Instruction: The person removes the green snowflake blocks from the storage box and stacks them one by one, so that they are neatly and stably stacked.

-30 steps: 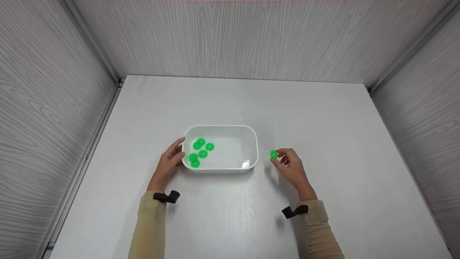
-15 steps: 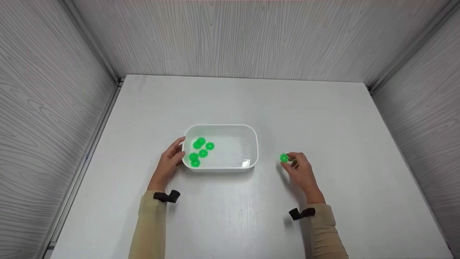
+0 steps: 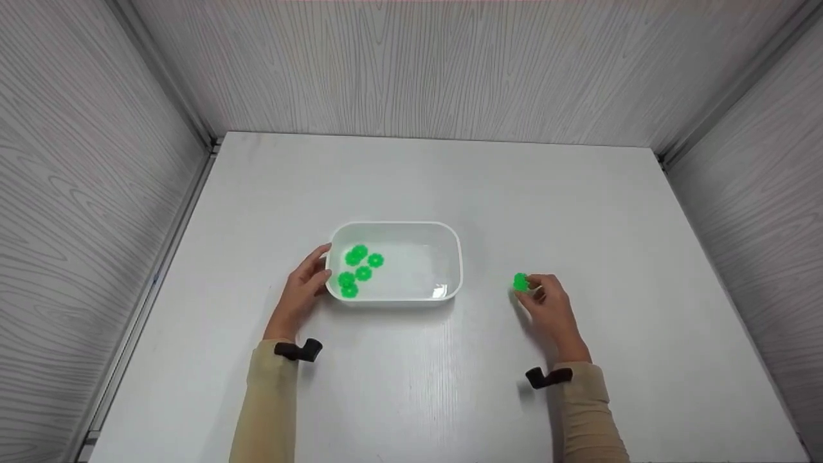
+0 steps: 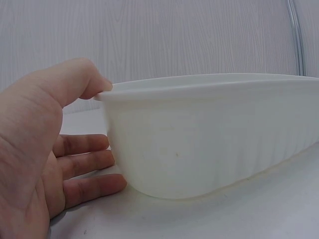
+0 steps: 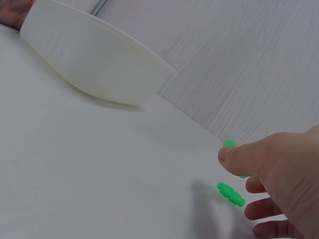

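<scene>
A white plastic tub (image 3: pixel 395 301) stands mid-table, with several green flower-shaped plastic pieces (image 3: pixel 364 273) in its left part. My left hand (image 3: pixel 303 289) rests against its left end. In the left wrist view, the thumb (image 4: pixel 84 79) touches the rim and straight fingers (image 4: pixel 94 185) meet the wall below. Right of the tub, my right hand (image 3: pixel 548 307) pinches a green flower-shaped piece (image 3: pixel 520 281). The right wrist view shows that piece partly hidden behind the thumb (image 5: pixel 244 157). A second green piece (image 5: pixel 231 194) appears just below it, tilted; I cannot tell what supports it.
The white table (image 3: pixel 411 186) is bounded by wood-grain panels at the back (image 3: pixel 424 71), left and right. Each wrist carries a black camera mount (image 3: pixel 299 350).
My right hand has moved to the right, away from the tub, with the green flower-shaped piece between its fingers. The left hand and tub have stayed in place.
</scene>
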